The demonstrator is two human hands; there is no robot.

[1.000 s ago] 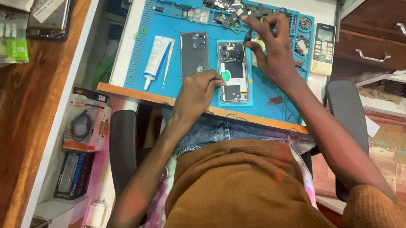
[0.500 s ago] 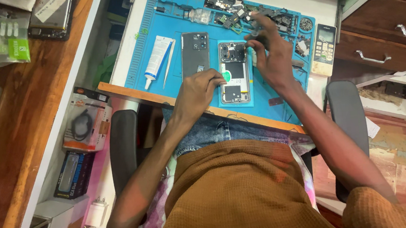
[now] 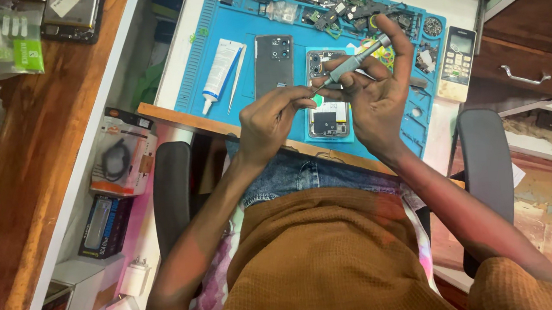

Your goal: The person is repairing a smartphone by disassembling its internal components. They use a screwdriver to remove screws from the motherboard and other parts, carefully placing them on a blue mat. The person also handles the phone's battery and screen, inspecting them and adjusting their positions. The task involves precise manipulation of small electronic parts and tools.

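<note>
My right hand (image 3: 374, 104) grips a slim grey screwdriver (image 3: 352, 65), its tip pointing left and its cap under my index finger. The fingers of my left hand (image 3: 270, 119) are pinched together at the tip; I cannot tell whether something small sits between them. Both hands hover just above an opened phone (image 3: 326, 119) with its insides exposed, which lies on a blue work mat (image 3: 242, 23). A dark phone back cover (image 3: 273, 63) lies flat to the left of the phone.
A white glue tube (image 3: 220, 69) and a thin white pick (image 3: 237, 79) lie on the mat's left side. Several loose parts (image 3: 336, 6) crowd its far edge, with a small keypad phone (image 3: 458, 62) to the right. Drawers (image 3: 530, 43) and chair armrests (image 3: 172, 189) flank me.
My right hand came back from the parts at the far edge, now holding the screwdriver. My left hand lifted off the opened phone and pinched at the tool's tip.
</note>
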